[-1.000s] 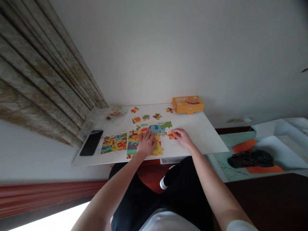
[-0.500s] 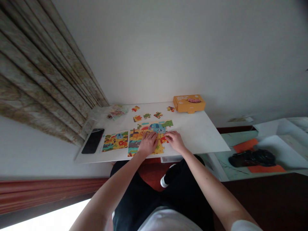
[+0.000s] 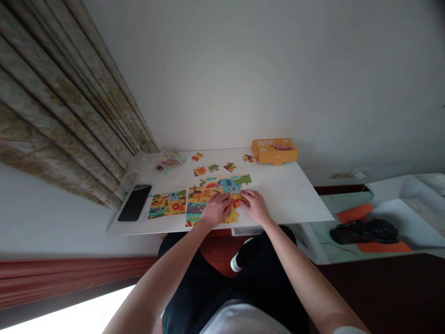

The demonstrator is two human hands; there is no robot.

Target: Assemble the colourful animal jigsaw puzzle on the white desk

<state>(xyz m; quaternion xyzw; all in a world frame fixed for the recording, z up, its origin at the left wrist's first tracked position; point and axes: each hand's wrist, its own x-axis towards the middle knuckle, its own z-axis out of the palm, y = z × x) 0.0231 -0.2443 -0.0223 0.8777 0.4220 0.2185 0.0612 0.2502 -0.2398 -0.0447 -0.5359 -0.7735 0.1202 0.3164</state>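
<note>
The piece (image 3: 238, 202), red and yellow, lies at the 3 o'clock edge of the puzzle (image 3: 208, 192), touching it. One second ago it lay apart from the puzzle, farther toward 3 o'clock on the bare worktop (image 3: 292, 195); half a second ago it had reached the edge.

The right hand (image 3: 256, 207) covers the piece from 3 o'clock. Its fingers (image 3: 246, 196) are bent with the tips on the piece; whether they pinch it or only press on it cannot be told. This hand has moved toward 9 o'clock with the piece and now sits just beside the left hand (image 3: 216, 209).

The left hand stays flat on the puzzle's lower half, fingers (image 3: 222, 198) stretched out and slightly apart, gripping nothing.

The puzzle is part-built and lies near the worktop's front edge, unchanged in place.

- At 9 o'clock of the puzzle: a picture card (image 3: 167, 204), then a phone (image 3: 135, 208).
- At 12 o'clock: loose pieces (image 3: 213, 167) in a row.
- At 1 o'clock, against the wall: an orange box (image 3: 274, 150).
- At 11 o'clock: a clear bag (image 3: 169, 160).

None of these has shifted.
</note>
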